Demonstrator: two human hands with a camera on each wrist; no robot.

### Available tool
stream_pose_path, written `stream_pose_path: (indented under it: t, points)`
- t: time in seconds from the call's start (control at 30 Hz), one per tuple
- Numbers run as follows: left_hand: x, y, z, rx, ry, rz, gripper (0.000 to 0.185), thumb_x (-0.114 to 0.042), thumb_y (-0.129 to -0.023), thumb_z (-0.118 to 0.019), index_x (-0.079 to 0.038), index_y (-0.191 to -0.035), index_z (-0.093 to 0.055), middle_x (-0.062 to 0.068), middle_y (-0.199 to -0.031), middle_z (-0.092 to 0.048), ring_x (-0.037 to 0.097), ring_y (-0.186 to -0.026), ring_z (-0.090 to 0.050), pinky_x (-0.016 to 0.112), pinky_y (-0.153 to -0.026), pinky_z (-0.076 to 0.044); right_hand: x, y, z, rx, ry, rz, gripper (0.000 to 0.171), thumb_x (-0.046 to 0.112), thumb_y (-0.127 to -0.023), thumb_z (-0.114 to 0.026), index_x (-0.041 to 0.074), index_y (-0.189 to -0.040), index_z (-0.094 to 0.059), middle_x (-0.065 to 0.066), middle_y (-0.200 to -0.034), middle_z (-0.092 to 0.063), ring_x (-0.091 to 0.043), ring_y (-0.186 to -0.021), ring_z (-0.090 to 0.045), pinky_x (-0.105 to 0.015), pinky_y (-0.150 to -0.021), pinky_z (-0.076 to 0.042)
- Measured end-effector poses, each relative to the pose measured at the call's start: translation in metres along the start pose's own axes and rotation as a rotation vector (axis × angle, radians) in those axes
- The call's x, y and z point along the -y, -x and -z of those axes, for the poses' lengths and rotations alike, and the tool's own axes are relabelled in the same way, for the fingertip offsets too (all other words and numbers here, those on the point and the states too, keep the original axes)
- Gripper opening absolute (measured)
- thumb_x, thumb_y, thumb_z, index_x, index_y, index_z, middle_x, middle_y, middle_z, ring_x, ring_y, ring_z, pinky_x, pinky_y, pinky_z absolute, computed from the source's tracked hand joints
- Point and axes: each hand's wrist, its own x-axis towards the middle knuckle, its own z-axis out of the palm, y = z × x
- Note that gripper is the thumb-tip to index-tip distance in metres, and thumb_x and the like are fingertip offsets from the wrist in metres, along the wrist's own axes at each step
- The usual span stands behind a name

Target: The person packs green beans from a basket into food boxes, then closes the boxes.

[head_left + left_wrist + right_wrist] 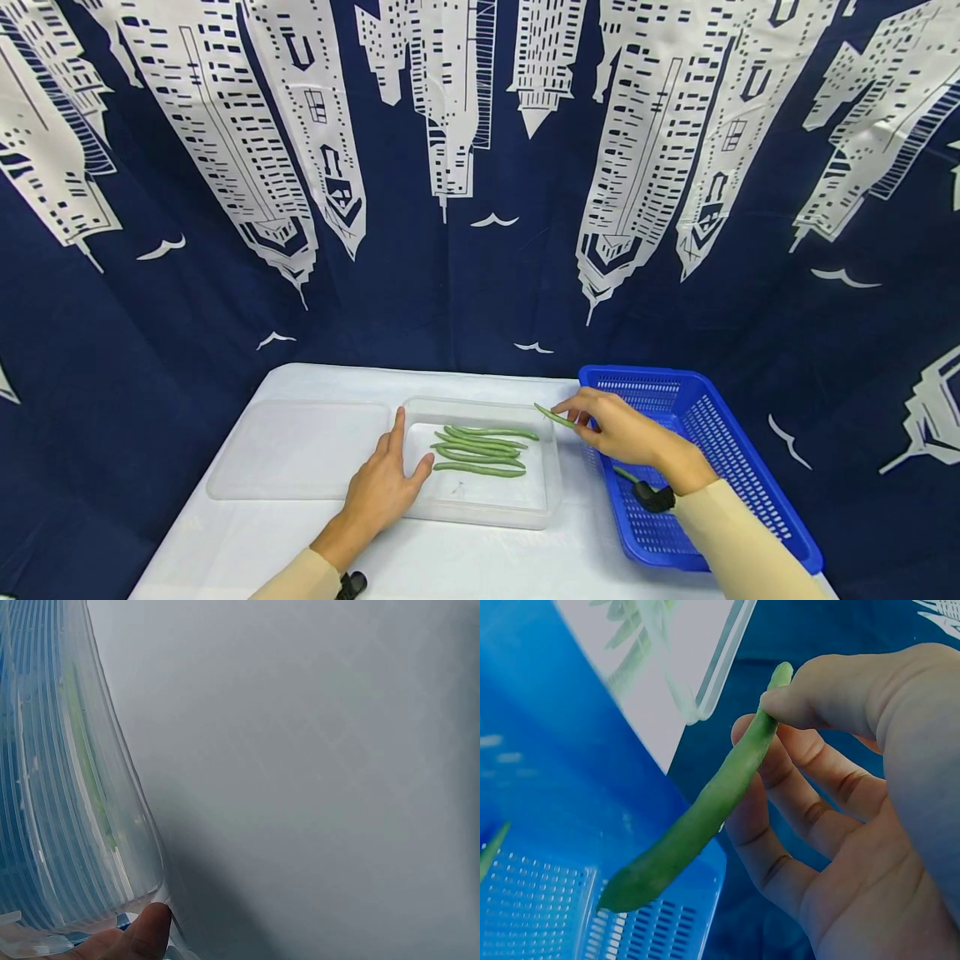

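My right hand [600, 421] pinches a green bean [553, 416] between thumb and fingers, holding it in the air between the blue basket [738, 475] and the clear plastic container [540, 508]. The right wrist view shows that green bean [697, 817] close up, hanging from my fingertips [780, 701] above the basket's blue edge [570, 825]. Several green beans [480, 450] lie inside the clear container. My left hand [386, 483] rests on the container's left rim with straight fingers. My thumb [146, 934] touches the clear container wall [82, 825] in the left wrist view.
A clear flat lid [300, 450] lies left of the container on the white table [480, 558]. One more green bean [624, 473] lies in the blue basket. A dark blue curtain with white buildings [450, 167] hangs behind the table.
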Motion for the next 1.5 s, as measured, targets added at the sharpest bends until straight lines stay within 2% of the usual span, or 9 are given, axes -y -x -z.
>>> stream_pose_path:
  t: [0.13, 0.73, 0.97, 1.1, 1.27, 1.5]
  points:
    - [0.000, -0.001, 0.000, -0.003, 0.001, -0.002, 0.099, -0.056, -0.114, -0.067, -0.009, -0.187, -0.019, 0.028, -0.158, -0.067, 0.049, -0.129, -0.079, 0.063, -0.090, -0.068, 0.005, -0.005, -0.004, 0.022, -0.014, 0.017, 0.037, -0.004, -0.106, -0.074, 0.006, -0.141, -0.081, -0.002, -0.111, -0.078, -0.009, -0.097, -0.072, -0.031, -0.082, -0.068]
    - [0.000, -0.001, 0.001, 0.004, -0.005, 0.002, 0.100, -0.055, -0.114, -0.068, -0.009, -0.188, -0.019, 0.029, -0.160, -0.066, 0.050, -0.129, -0.079, 0.063, -0.089, -0.068, 0.028, -0.026, -0.024, 0.090, -0.045, 0.081, 0.040, -0.008, -0.105, -0.071, 0.005, -0.142, -0.081, -0.007, -0.115, -0.078, -0.013, -0.099, -0.076, -0.026, -0.082, -0.068]
    - [0.000, 0.000, 0.001, 0.020, -0.001, 0.015, 0.099, -0.055, -0.115, -0.068, -0.010, -0.188, -0.018, 0.029, -0.162, -0.065, 0.051, -0.130, -0.078, 0.064, -0.091, -0.068, 0.041, -0.035, -0.036, 0.130, -0.050, 0.117, 0.038, -0.008, -0.105, -0.071, 0.006, -0.139, -0.082, -0.008, -0.118, -0.078, -0.010, -0.099, -0.078, -0.033, -0.085, -0.071]
    - [0.000, 0.000, 0.000, 0.023, 0.000, 0.023, 0.099, -0.055, -0.115, -0.068, -0.010, -0.188, -0.018, 0.029, -0.163, -0.064, 0.051, -0.131, -0.078, 0.064, -0.092, -0.068, 0.049, -0.042, -0.042, 0.155, -0.054, 0.142, 0.037, -0.008, -0.106, -0.071, 0.006, -0.137, -0.083, -0.009, -0.122, -0.079, -0.007, -0.099, -0.075, -0.032, -0.087, -0.070]
    - [0.000, 0.000, -0.001, 0.024, -0.002, 0.028, 0.099, -0.056, -0.115, -0.068, -0.011, -0.188, -0.018, 0.028, -0.163, -0.064, 0.050, -0.130, -0.079, 0.063, -0.090, -0.068, 0.059, -0.052, -0.049, 0.192, -0.056, 0.158, 0.036, -0.007, -0.106, -0.072, 0.006, -0.137, -0.083, -0.007, -0.120, -0.078, -0.002, -0.095, -0.068, -0.027, -0.085, -0.067]
    - [0.000, 0.000, -0.001, 0.021, -0.002, 0.021, 0.099, -0.056, -0.115, -0.068, -0.011, -0.188, -0.018, 0.028, -0.162, -0.065, 0.049, -0.132, -0.078, 0.064, -0.093, -0.067, 0.069, -0.064, -0.060, 0.256, -0.026, 0.192, 0.035, -0.004, -0.108, -0.074, 0.006, -0.140, -0.082, -0.006, -0.113, -0.075, -0.002, -0.096, -0.065, -0.019, -0.085, -0.060]
